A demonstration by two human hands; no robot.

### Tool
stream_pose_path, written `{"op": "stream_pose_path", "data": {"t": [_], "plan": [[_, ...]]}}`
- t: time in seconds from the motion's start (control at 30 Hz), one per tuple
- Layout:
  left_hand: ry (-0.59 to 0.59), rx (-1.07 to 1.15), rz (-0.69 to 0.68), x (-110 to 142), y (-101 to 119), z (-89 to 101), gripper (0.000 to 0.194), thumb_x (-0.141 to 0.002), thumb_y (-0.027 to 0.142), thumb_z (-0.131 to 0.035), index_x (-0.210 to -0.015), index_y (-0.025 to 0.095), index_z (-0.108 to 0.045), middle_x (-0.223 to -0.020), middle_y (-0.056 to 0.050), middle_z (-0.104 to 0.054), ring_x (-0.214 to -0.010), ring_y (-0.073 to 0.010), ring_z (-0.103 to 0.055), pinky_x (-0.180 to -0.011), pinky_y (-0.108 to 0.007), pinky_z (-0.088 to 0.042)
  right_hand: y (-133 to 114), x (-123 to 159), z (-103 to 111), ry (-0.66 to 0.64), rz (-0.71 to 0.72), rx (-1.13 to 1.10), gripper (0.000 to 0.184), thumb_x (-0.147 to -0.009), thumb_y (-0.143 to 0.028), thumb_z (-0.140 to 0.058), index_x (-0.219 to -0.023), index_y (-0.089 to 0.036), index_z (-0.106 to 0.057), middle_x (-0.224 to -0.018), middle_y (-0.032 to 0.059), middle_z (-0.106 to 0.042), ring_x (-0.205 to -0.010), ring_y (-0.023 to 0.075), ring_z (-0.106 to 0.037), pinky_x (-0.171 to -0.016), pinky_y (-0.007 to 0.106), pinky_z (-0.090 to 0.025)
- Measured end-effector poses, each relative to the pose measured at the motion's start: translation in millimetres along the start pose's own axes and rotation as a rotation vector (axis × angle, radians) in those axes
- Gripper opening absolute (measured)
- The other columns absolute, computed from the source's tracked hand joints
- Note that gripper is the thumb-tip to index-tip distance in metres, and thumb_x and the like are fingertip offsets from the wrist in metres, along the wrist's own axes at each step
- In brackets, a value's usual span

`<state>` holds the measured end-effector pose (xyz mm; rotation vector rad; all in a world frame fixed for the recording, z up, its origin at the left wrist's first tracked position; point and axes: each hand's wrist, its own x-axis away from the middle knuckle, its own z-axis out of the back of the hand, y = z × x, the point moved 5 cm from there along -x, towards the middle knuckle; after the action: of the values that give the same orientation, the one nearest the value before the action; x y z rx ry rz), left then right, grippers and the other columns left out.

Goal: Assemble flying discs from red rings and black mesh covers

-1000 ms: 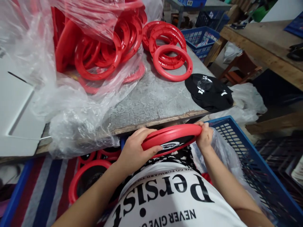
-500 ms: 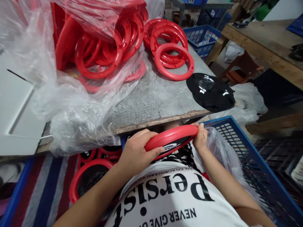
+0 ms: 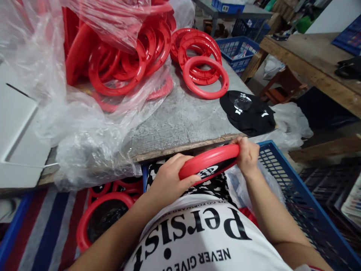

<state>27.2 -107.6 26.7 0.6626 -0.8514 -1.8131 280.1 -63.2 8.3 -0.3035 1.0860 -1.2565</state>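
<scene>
Between my two hands, above my lap, is a red ring with a black printed fabric centre (image 3: pixel 210 162), tilted so its outer rim faces up. My left hand (image 3: pixel 172 178) grips its left end, thumb on the near side and fingers over the far side. Closed on the right end is my right hand (image 3: pixel 246 154), fingers curled at the rim. Several loose red rings (image 3: pixel 205 79) lie overlapped on the grey table. Close by, flat black printed fabric discs (image 3: pixel 248 113) rest at the table's right corner.
A clear plastic bag (image 3: pixel 93 139) full of red rings covers the table's left. Finished-looking red rings with black centres (image 3: pixel 105 216) lie on striped cloth at lower left. A blue crate (image 3: pixel 299 199) stands at my right, and a wooden bench (image 3: pixel 310 52) beyond.
The held ring has shifted slightly right, carried by both hands. My right hand has turned and moved a little up and right at the rim.
</scene>
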Motion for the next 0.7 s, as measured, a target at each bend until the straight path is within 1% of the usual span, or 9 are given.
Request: {"op": "stream_pose_path", "data": {"t": [0.13,0.27,0.33,0.4,0.47,0.5,0.57,0.63,0.7], "plan": [[0.107,0.068,0.025,11,-21,2.8,0.035,-0.085,0.04,-0.072,-0.113,0.02,-0.068,-0.104,-0.003,-0.07,-0.097,-0.0192,-0.066,-0.088,-0.032,-0.052,56,25,2,0.203,-0.304,-0.197,0.064,-0.097,-0.068,-0.032,-0.065,-0.021,-0.061,-0.053,0.0012,-0.056,-0.05,0.0178,-0.051,-0.053,0.032,-0.039],[0.083,0.06,0.039,8,-13,11.1,0.032,-0.084,0.04,-0.073,-0.109,0.02,-0.07,-0.098,-0.003,-0.071,-0.091,-0.0191,-0.067,-0.085,-0.032,-0.053,68,45,-12,0.193,-0.424,-0.229,0.065,-0.095,-0.071,-0.032,-0.065,-0.021,-0.061,-0.056,0.0027,-0.06,-0.056,0.0198,-0.057,-0.054,0.032,-0.044],[0.058,0.034,0.054,5,-5,16.6,0.03,-0.083,0.04,-0.073,-0.107,0.021,-0.071,-0.095,-0.002,-0.071,-0.087,-0.0185,-0.067,-0.081,-0.031,-0.053,51,40,-11,0.154,-0.34,-0.19,0.062,-0.098,-0.066,-0.033,-0.074,-0.02,-0.065,-0.069,0.0053,-0.068,-0.068,0.0218,-0.064,-0.064,0.034,-0.05],[0.038,-0.008,0.052,2,3,19.5,0.029,-0.083,0.04,-0.074,-0.105,0.022,-0.071,-0.093,-0.001,-0.072,-0.085,-0.0182,-0.067,-0.079,-0.031,-0.053,17,28,-4,0.121,-0.131,-0.124,0.053,-0.101,-0.058,-0.034,-0.092,-0.02,-0.069,-0.092,0.0091,-0.073,-0.088,0.0241,-0.067,-0.08,0.038,-0.052],[0.011,-0.062,0.031,0,12,17.6,0.028,-0.082,0.04,-0.074,-0.104,0.022,-0.071,-0.092,-0.001,-0.072,-0.084,-0.0185,-0.067,-0.077,-0.031,-0.052,-26,15,-1,-0.002,0.11,-0.017,0.044,-0.102,-0.053,-0.037,-0.104,-0.021,-0.068,-0.106,0.0115,-0.071,-0.102,0.0257,-0.065,-0.09,0.042,-0.049],[0.006,-0.089,0.015,-1,16,15.6,0.028,-0.082,0.039,-0.074,-0.105,0.022,-0.071,-0.093,-0.001,-0.072,-0.085,-0.0188,-0.067,-0.077,-0.031,-0.052,-45,11,-3,-0.102,0.202,0.046,0.042,-0.102,-0.052,-0.039,-0.103,-0.021,-0.067,-0.105,0.0118,-0.071,-0.102,0.0257,-0.064,-0.09,0.042,-0.048],[0.002,-0.125,-0.019,-3,24,10.1,0.028,-0.082,0.038,-0.074,-0.105,0.022,-0.071,-0.093,-0.002,-0.072,-0.085,-0.0193,-0.066,-0.077,-0.032,-0.052,-74,6,-9,-0.219,0.335,0.18,0.04,-0.102,-0.049,-0.039,-0.089,-0.021,-0.065,-0.086,0.0091,-0.069,-0.082,0.0224,-0.061,-0.078,0.038,-0.045],[0.002,-0.143,-0.037,-5,29,4.2,0.025,-0.082,0.036,-0.073,-0.102,0.022,-0.071,-0.09,-0.002,-0.071,-0.084,-0.0192,-0.065,-0.077,-0.033,-0.051,-88,4,-14,-0.23,0.405,0.281,0.041,-0.103,-0.044,-0.038,-0.075,-0.022,-0.058,-0.069,0.0051,-0.06,-0.066,0.0186,-0.051,-0.065,0.035,-0.038],[-0.001,-0.153,-0.027,-6,31,-0.9,0.02,-0.083,0.034,-0.072,-0.097,0.02,-0.071,-0.086,-0.001,-0.07,-0.08,-0.0187,-0.064,-0.075,-0.033,-0.05,-91,5,-18,-0.187,0.43,0.32,0.041,-0.103,-0.036,-0.037,-0.067,-0.022,-0.051,-0.061,0.0028,-0.053,-0.059,0.0167,-0.044,-0.06,0.034,-0.033]]}}
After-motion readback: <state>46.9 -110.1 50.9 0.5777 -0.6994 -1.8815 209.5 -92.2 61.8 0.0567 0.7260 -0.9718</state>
